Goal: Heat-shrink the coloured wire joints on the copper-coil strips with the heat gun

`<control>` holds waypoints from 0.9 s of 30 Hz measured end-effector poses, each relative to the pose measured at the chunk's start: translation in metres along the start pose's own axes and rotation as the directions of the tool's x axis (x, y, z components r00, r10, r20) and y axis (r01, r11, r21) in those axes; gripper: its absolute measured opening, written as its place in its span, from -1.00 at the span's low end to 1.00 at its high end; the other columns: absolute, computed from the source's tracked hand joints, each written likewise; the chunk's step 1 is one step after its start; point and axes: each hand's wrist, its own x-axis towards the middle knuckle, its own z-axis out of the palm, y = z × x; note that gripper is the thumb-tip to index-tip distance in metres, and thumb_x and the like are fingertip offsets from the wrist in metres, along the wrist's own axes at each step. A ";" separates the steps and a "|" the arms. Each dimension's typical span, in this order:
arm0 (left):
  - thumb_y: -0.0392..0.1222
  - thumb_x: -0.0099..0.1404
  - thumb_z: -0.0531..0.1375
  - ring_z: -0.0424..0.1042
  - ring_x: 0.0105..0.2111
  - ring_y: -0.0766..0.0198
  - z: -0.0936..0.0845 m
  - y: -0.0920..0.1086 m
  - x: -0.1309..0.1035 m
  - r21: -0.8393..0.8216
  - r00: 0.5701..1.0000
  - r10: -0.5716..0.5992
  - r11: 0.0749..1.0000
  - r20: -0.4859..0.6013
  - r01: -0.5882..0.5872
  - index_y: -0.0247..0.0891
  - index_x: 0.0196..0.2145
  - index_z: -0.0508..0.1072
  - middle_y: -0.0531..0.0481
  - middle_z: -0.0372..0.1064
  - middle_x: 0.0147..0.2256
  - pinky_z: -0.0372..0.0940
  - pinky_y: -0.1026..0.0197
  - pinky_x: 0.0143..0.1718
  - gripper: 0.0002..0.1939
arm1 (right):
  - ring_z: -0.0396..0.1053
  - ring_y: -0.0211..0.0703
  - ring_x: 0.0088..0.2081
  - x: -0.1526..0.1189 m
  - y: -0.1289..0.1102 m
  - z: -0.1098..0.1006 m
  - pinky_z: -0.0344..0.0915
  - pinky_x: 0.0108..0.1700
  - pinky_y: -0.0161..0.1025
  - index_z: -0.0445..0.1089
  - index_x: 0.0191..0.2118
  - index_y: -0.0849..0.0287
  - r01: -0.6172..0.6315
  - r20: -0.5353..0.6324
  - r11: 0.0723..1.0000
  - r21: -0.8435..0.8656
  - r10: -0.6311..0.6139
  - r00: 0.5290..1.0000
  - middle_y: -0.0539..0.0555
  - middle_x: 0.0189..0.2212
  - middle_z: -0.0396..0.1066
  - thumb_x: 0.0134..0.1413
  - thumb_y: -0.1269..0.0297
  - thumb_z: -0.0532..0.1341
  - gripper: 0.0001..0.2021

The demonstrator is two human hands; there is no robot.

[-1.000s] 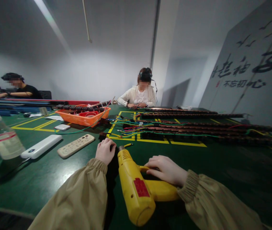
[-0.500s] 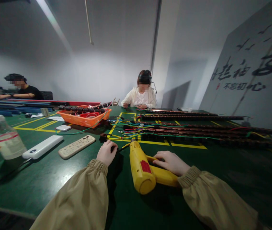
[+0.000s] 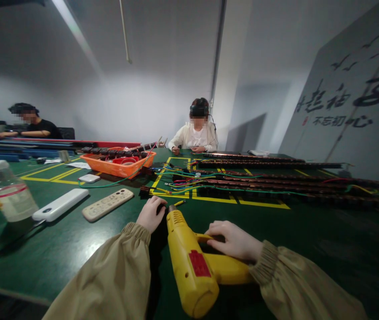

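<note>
A yellow heat gun (image 3: 189,262) with a red label lies across the middle, nozzle pointing forward and body end towards me. My right hand (image 3: 232,239) is closed at its handle, fingers hooked at the guard. Left of the nozzle, my left hand (image 3: 151,214) is closed in a pinch on a thin wire (image 3: 179,203), whose yellow and black end shows just beyond the nozzle tip. The part inside my fingers is hidden. Bundled coloured wires (image 3: 183,186) lie ahead of both hands, joined to long dark strips (image 3: 259,184).
An orange basket (image 3: 116,168) holds dark parts at the back left. Near my left forearm are a beige remote (image 3: 107,204), a white power bank (image 3: 61,204) and a bottle (image 3: 11,193). One person (image 3: 194,135) sits opposite, another (image 3: 36,124) far left.
The heat gun has moved left and nearer to me with my right hand, bringing its nozzle close to my left hand. The wire's yellow end now shows past the nozzle.
</note>
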 end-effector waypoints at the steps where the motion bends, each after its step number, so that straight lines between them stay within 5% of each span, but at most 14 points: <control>1: -0.31 0.21 0.04 0.30 -0.17 0.23 0.000 0.000 0.000 -0.002 1.000 -0.002 1.000 -0.001 0.002 -0.24 -0.22 0.38 -0.05 0.32 -0.22 0.26 0.11 -0.07 -0.81 | 0.30 -0.23 -0.30 0.000 -0.001 0.001 0.16 -0.26 -0.33 0.46 -0.27 0.18 0.009 0.006 1.000 0.017 -0.009 1.000 0.04 -0.36 0.39 0.16 0.23 0.10 -0.78; 10: -0.32 0.23 0.01 0.30 -0.19 0.24 -0.002 0.004 -0.001 0.012 1.000 0.022 1.000 0.021 -0.022 -0.24 -0.26 0.39 -0.05 0.35 -0.24 0.25 0.14 -0.10 -0.81 | 0.30 -0.19 -0.27 0.000 0.003 -0.003 0.15 -0.23 -0.29 0.48 -0.18 0.12 0.015 0.043 1.000 0.022 -0.016 0.999 0.05 -0.34 0.39 0.18 0.13 0.10 -0.73; 17: -0.27 0.21 0.06 0.30 -0.20 0.22 -0.003 0.004 -0.002 0.046 0.999 0.031 0.998 0.036 -0.032 -0.21 -0.29 0.42 -0.04 0.35 -0.25 0.24 0.15 -0.11 -0.84 | 0.31 -0.16 -0.24 0.000 0.022 -0.012 0.18 -0.21 -0.28 0.47 -0.15 0.11 -0.110 0.014 0.994 -0.004 0.110 0.994 0.06 -0.26 0.38 0.19 0.06 0.05 -0.67; 27: -0.26 0.27 -0.01 0.28 -0.03 0.21 -0.004 -0.039 0.012 0.257 0.992 -0.111 0.958 -0.066 0.125 -0.15 -0.22 0.39 0.01 0.35 -0.07 0.15 0.09 0.05 -0.78 | 0.32 -0.10 -0.17 -0.006 0.034 -0.015 0.22 -0.14 -0.21 0.44 -0.14 0.15 -0.300 -0.063 0.954 -0.017 0.298 0.952 0.11 -0.21 0.38 0.25 0.04 -0.06 -0.59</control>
